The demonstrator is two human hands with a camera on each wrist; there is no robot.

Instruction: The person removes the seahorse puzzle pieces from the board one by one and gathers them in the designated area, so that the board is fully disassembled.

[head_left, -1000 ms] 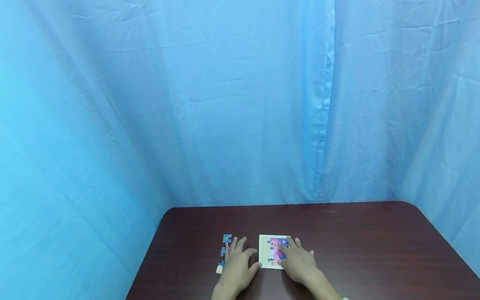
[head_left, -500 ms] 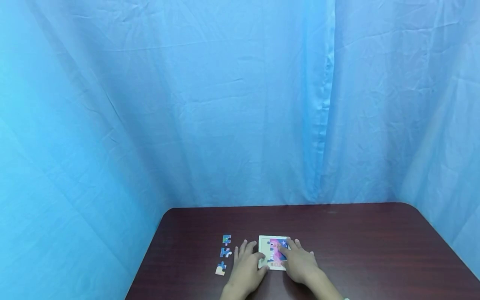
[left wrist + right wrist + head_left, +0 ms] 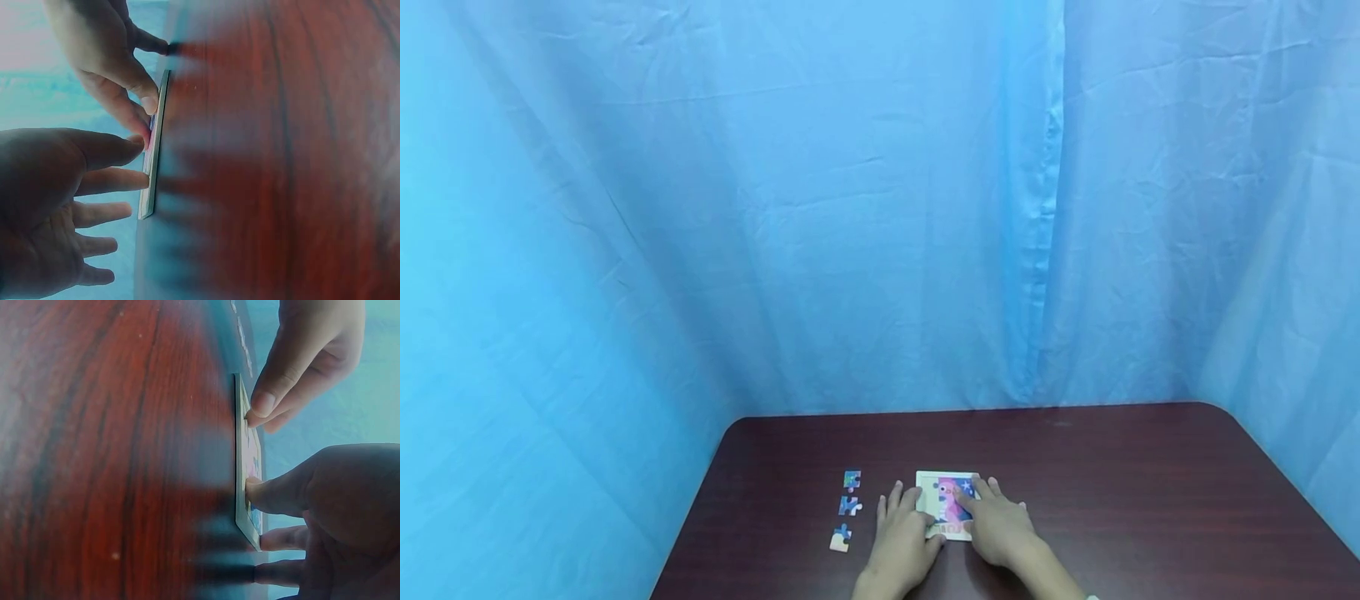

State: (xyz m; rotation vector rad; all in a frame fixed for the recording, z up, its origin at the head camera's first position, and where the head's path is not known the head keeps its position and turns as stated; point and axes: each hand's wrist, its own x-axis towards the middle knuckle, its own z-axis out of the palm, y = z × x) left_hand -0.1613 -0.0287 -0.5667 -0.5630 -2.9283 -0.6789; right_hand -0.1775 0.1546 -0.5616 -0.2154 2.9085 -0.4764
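Note:
A small white-framed jigsaw board [image 3: 929, 478] lies flat on the table, showing a pink cartoon figure on blue at its right and bare cream backing at its left. My left hand [image 3: 901, 542] is at the board's lower left, index finger [image 3: 134, 180] touching it and thumb [image 3: 119, 150] close by; the other fingers are spread. My right hand [image 3: 1000, 525] rests on the board's right side. Its thumb [image 3: 275, 495] touches the picture and other fingertips lie by the far right corner. The hands hide parts of the lower edge and right side.
Three loose jigsaw pieces lie in a column left of the board: a far one [image 3: 852, 479], a middle one [image 3: 848, 505] and a near one [image 3: 841, 538]. The dark wooden table [image 3: 1135, 492] ends at blue curtains [image 3: 880, 250] behind and at both sides.
My left hand has moved right, from beside the loose pieces to the board's lower left, uncovering those pieces. My right hand has stayed on the board's right side.

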